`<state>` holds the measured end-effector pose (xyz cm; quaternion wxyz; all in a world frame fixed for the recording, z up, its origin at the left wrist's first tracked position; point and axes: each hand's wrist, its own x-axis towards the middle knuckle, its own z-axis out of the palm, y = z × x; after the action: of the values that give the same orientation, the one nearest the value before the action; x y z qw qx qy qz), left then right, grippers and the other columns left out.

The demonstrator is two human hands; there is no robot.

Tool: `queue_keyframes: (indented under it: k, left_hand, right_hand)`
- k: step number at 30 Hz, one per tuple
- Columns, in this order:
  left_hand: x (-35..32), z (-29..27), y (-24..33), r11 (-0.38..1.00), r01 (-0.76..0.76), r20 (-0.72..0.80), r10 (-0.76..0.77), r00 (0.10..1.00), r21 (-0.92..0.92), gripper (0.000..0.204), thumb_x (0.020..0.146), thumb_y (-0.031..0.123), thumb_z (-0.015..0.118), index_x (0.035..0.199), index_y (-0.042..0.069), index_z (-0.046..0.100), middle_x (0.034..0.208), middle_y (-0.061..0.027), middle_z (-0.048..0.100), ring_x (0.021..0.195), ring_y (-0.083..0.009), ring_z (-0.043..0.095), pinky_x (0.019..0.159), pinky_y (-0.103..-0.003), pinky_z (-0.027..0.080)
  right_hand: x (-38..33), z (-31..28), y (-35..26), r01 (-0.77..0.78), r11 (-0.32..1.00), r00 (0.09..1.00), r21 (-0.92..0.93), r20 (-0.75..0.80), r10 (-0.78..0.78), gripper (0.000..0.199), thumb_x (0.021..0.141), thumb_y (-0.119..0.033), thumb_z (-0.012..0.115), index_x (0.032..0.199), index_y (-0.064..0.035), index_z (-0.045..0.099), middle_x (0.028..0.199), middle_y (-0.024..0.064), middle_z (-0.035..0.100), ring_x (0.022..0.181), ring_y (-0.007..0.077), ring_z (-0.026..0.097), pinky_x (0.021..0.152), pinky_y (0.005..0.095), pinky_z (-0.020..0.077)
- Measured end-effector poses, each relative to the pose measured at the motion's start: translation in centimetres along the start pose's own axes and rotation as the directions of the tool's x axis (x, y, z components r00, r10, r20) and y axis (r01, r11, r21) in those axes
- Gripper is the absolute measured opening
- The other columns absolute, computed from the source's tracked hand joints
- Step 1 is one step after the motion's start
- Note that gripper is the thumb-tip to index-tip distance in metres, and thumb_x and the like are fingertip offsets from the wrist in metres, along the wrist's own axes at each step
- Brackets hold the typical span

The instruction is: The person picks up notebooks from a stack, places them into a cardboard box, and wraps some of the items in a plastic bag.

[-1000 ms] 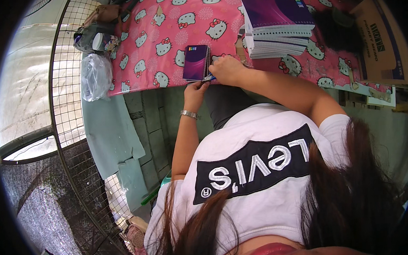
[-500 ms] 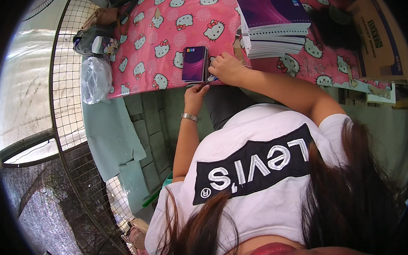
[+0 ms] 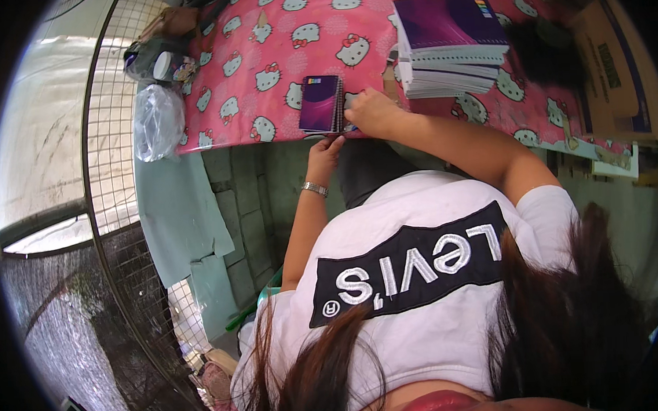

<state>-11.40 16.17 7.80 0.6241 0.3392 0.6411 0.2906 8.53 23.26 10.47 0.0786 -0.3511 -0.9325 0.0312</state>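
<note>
A small stack of purple spiral notebooks (image 3: 319, 105) lies near the front edge of the table, its coil binding along the right side. My left hand (image 3: 325, 156) is at the table edge just below the stack's lower right corner. Its thumb and fingers pinch something thin and dark that I cannot make out. Just right of the coil is my right hand (image 3: 374, 114), its fingers curled together and pointing toward the binding. Whatever it grips is mostly hidden; only a small bluish bit shows below the fingers.
A tall pile of larger purple-covered pads with punched edges (image 3: 449, 24) stands at the back right. Beyond it are a dark fuzzy object (image 3: 546, 53) and a cardboard box (image 3: 617, 68). Clear plastic bags (image 3: 158, 121) and a white-lidded jar (image 3: 163, 66) sit at the left edge.
The whole view has shifted slightly, so the table and its things appear a little farther right. Both hands keep nearly the same place beside the notebooks.
</note>
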Motion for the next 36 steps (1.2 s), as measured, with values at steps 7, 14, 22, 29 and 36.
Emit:
queue_keyframes:
  k: [7,14,22,29,36]
  left_hand:
    - [0.1,-1.5,-2.1,0.918,0.082,0.12,-0.038,0.992,-0.388,0.023,0.091,0.03,0.065,0.084,0.009,0.064,0.057,0.0057,0.044,0.045,-0.0062,0.037,0.044,-0.023,0.029]
    - [1.9,-19.6,9.3,0.517,-0.227,-0.232,0.056,0.971,-0.825,0.02,0.089,0.02,0.056,0.074,0.008,0.058,0.063,-0.0016,0.056,0.051,-0.0128,0.05,0.046,-0.024,0.039]
    - [0.4,-36.1,30.4,0.531,-0.605,-0.682,0.068,0.728,-0.593,0.09,0.094,0.042,0.049,0.147,0.0,-0.01,0.156,-0.0214,-0.005,0.145,-0.0399,0.009,0.111,-0.061,0.028]
    - [5.6,-31.3,16.6,0.76,-0.536,-0.317,0.644,0.696,0.368,0.03,0.091,0.021,0.059,0.114,0.001,0.058,0.092,-0.0055,0.062,0.072,-0.0181,0.058,0.063,-0.035,0.05]
    - [5.1,-7.4,9.0,0.636,-0.596,-0.168,0.74,0.651,0.491,0.018,0.084,0.02,0.07,0.094,0.005,0.068,0.128,-0.0166,0.057,0.117,-0.0269,0.053,0.097,-0.037,0.042]
  right_hand:
    - [-1.5,-0.1,0.5,-0.167,0.981,0.98,0.102,0.125,0.153,0.02,0.079,-0.027,0.065,0.091,-0.0104,0.066,0.086,0.0113,0.068,0.082,0.0306,0.068,0.072,0.0429,0.0508]
    - [-4.3,-0.2,0.3,-0.221,0.965,0.972,0.139,-0.054,0.23,0.038,0.07,-0.024,0.074,0.101,-0.0119,0.056,0.092,0.0093,0.059,0.089,0.027,0.061,0.075,0.0402,0.047]
    - [-4.5,0.1,0.5,-0.215,0.968,0.966,0.128,-0.117,0.23,0.038,0.07,-0.026,0.074,0.1,-0.0127,0.056,0.088,0.0071,0.058,0.085,0.0251,0.059,0.072,0.0384,0.0451]
    - [-4.5,0.0,0.1,-0.149,0.974,0.97,0.173,-0.167,0.178,0.039,0.07,-0.027,0.074,0.101,-0.0119,0.056,0.088,0.0079,0.057,0.086,0.026,0.058,0.073,0.0396,0.0439]
    - [-4.8,-0.1,0.3,-0.2,0.917,0.967,0.344,-0.082,0.242,0.044,0.077,-0.029,0.068,0.113,-0.01,0.053,0.104,0.0115,0.055,0.101,0.0299,0.054,0.084,0.0437,0.0408]
